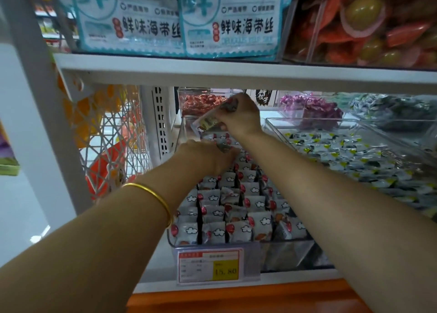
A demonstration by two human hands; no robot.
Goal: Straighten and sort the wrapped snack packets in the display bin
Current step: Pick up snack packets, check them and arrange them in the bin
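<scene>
Both arms reach under the white shelf [236, 74] into the far end of a clear plastic display bin [287, 250] that stands on the lower shelf. The bin is filled with small white wrapped snack packets [236, 208] printed with a cloud and a red spot; most stand upright in rows that run from near to far, while a few in the middle rows lean or lie askew.

The right hand [238, 116] is raised above the far end of the bin, its fingers closed on a single packet [207, 122] held tilted, clear of the rows. The left hand [208, 158], lower and nearer, is pressed down among the far packets with its fingers curled on one of them [223, 147]; how firmly it grips cannot be told. A gold bangle [153, 197] circles the left forearm.

On the near front of the bin hangs a price tag [210, 265] with a yellow panel. To the right lies another clear bin [272, 126] of pale packets with yellow and dark marks. Farther back are tubs of red [201, 102] and purple [312, 109] wrapped sweets. On the upper shelf stand blue-and-white seaweed bags [179, 22], and a white wire basket [106, 133] hangs at the left.
</scene>
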